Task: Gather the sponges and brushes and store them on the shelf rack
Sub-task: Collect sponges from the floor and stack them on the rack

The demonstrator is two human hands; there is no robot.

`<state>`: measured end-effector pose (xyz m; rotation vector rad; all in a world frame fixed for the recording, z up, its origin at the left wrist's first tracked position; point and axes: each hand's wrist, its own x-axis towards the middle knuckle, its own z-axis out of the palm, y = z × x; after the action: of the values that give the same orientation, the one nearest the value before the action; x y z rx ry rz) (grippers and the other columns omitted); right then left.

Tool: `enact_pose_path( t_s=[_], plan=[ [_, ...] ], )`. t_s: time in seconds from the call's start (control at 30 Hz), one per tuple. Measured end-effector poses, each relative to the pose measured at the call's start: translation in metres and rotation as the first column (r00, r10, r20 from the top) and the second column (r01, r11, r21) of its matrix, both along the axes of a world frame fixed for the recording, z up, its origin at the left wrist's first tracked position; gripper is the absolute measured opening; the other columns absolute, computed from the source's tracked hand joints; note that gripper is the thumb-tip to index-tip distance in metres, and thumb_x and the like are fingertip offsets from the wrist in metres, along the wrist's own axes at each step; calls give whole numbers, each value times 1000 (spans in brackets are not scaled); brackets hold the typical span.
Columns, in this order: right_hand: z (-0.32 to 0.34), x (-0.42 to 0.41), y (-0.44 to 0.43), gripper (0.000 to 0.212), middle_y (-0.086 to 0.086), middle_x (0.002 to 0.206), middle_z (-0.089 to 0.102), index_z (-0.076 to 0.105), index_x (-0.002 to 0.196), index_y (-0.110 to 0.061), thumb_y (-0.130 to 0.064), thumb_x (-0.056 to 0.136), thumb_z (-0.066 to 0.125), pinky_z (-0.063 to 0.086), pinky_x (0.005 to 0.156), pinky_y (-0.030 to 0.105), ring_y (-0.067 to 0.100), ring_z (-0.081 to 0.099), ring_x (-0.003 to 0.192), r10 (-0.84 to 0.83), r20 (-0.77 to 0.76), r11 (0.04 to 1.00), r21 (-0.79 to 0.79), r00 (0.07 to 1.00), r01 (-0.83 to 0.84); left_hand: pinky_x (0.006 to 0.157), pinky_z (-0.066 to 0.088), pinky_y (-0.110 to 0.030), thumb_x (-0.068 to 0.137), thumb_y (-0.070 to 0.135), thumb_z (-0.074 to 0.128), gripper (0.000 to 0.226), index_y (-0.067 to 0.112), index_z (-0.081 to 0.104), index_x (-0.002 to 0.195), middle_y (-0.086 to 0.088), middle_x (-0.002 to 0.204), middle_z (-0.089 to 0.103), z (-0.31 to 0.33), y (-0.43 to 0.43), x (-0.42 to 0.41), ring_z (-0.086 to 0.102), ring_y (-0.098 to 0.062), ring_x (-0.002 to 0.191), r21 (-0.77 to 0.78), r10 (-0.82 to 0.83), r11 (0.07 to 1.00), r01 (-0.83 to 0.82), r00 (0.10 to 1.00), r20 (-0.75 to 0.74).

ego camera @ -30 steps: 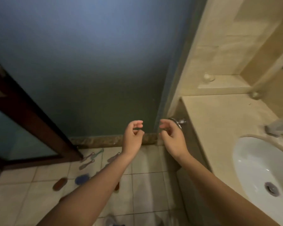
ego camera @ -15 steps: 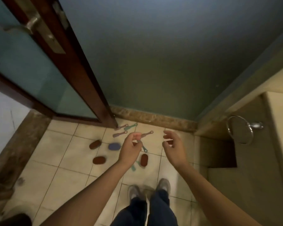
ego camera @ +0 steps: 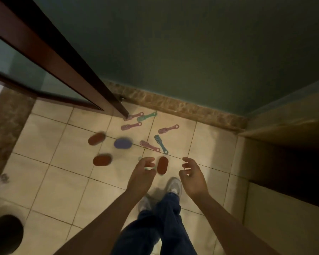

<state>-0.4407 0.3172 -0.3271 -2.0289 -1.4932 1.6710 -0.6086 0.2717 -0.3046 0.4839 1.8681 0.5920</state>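
While the left hand (ego camera: 142,174) and right hand (ego camera: 192,176) hovered empty, fingers loosely curled, sponges (ego camera: 122,143) and brushes (ego camera: 167,129) lay scattered on the floor (ego camera: 63,181) by the door (ego camera: 66,59). Crouching first for the red sponge (ego camera: 162,165) between the hands seemed best.

Beige tiled floor (ego camera: 59,183), green wall (ego camera: 191,52) (dim light), dark-framed glass door (ego camera: 50,57).

Desk: Any lettering, brand or number legible in this bathroom frame?

Photographer: None. The brushes (ego camera: 131,126) and sponges (ego camera: 102,160) scattered across the floor tiles (ego camera: 63,181) show no readable mark, nor does the door (ego camera: 63,57).
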Motion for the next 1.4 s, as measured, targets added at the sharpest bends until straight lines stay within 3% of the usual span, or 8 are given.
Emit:
enact_pose_path(
  t_s=[0.27, 0.43, 0.63, 0.8, 0.93, 1.13, 1.3, 1.4],
  plan=[
    [-152, 1, 7, 45, -3, 126, 54, 43, 136, -26, -17, 93, 54, 46, 81, 26, 13, 57, 99, 29, 71, 983, -184, 997, -15, 89, 52, -44, 87, 3, 57, 35, 25, 55, 115, 6, 106, 62, -152, 14, 9, 61, -15, 93, -92, -44, 995, 45, 999, 13],
    [-248, -10, 1, 52, 0, 132, 52, 39, 140, -25, -19, 91, 55, 50, 92, 36, 15, 57, 101, 59, 100, 968, -248, 993, -32, 90, 50, -40, 89, 7, 55, 39, 19, 53, 126, 2, 117, 60, -250, 10, 5, 59, -19, 101, -171, -112, 979, 112, 994, 10],
    [-349, -35, -11, 59, 4, 140, 48, 34, 143, -26, -10, 90, 53, 50, 98, 41, 22, 54, 117, 4, 90, 946, -324, 996, 26, 98, 49, -41, 91, 9, 54, 44, 18, 49, 133, 0, 128, 55, -344, 5, -4, 55, -18, 113, -211, -75, 974, 86, 995, 58],
    [-407, -46, -22, 71, 8, 147, 43, 21, 151, -25, -4, 91, 53, 47, 101, 39, 28, 48, 130, -9, 106, 923, -382, 994, 49, 89, 40, -27, 94, 12, 54, 51, 17, 40, 143, -2, 138, 49, -402, -3, -10, 47, -11, 113, -226, -55, 971, 84, 990, 132],
    [-430, -51, -27, 71, 8, 147, 43, 20, 151, -23, -2, 92, 52, 41, 108, 45, 29, 45, 132, -47, 94, 915, -395, 994, 81, 84, 37, -24, 95, 13, 52, 51, 17, 39, 144, -4, 139, 50, -429, -6, -9, 45, -8, 111, -206, -46, 976, 75, 989, 139],
    [-418, -66, -26, 55, 7, 136, 52, 36, 142, -21, -7, 92, 55, 48, 101, 40, 26, 53, 121, -110, 95, 926, -351, 989, 136, 78, 42, -20, 95, 15, 53, 43, 13, 45, 138, -1, 122, 57, -428, -13, -12, 52, -11, 103, -184, 46, 983, -9, 979, 198],
    [-390, -106, -19, 46, 6, 117, 63, 47, 134, -19, -9, 90, 55, 53, 90, 36, 22, 61, 105, -76, 57, 959, -269, 995, 89, 85, 49, -26, 95, 23, 57, 37, 10, 53, 129, -5, 117, 62, -408, -22, -40, 60, -20, 109, -113, 147, 986, -125, 966, 213],
    [-378, -145, -17, 42, 9, 109, 66, 52, 129, -16, -9, 88, 54, 55, 90, 42, 23, 64, 99, -43, 26, 965, -257, 999, 48, 92, 51, -33, 94, 28, 59, 43, 11, 50, 132, -7, 120, 59, -400, -26, -69, 59, -23, 111, -119, 293, 954, -275, 940, 177]
  ],
)
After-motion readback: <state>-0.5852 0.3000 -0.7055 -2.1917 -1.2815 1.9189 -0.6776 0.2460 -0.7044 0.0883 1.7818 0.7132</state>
